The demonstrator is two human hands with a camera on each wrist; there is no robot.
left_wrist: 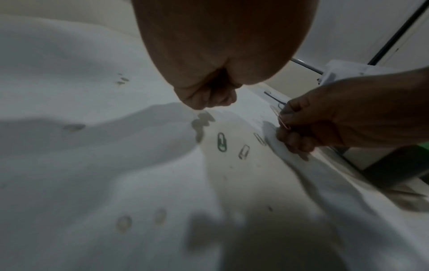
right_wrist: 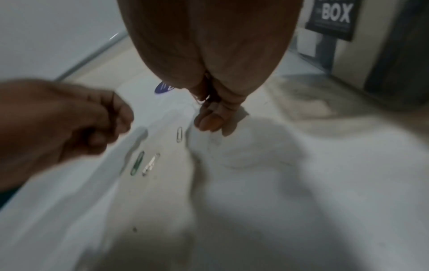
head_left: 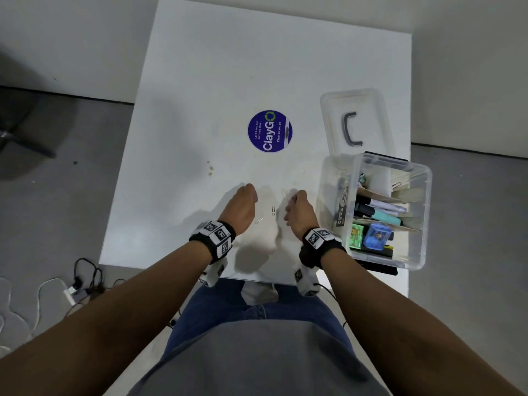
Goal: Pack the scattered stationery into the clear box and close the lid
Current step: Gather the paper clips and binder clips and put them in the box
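Over the white table [head_left: 200, 81], near its front edge, both hands hover close together. My right hand [head_left: 295, 197] pinches a thin paper clip [left_wrist: 284, 122] between thumb and fingers; the same clip [right_wrist: 201, 100] also peeks out in the right wrist view. My left hand [head_left: 251, 192] is curled into a loose fist [left_wrist: 206, 100] and nothing shows in it. Loose paper clips lie between the hands: a green one [left_wrist: 221, 142], a silver one [left_wrist: 243, 151] and one [right_wrist: 179, 134] just by my right fingertips. The clear box [head_left: 427, 181] stands open to the right.
Pens, markers, a blue sharpener and a green item fill the box. Its clear lid [head_left: 331, 110] with a dark handle lies flat behind it. A round blue sticker [head_left: 270, 131] marks the table's middle. Small crumbs [head_left: 211, 168] lie left of the hands.
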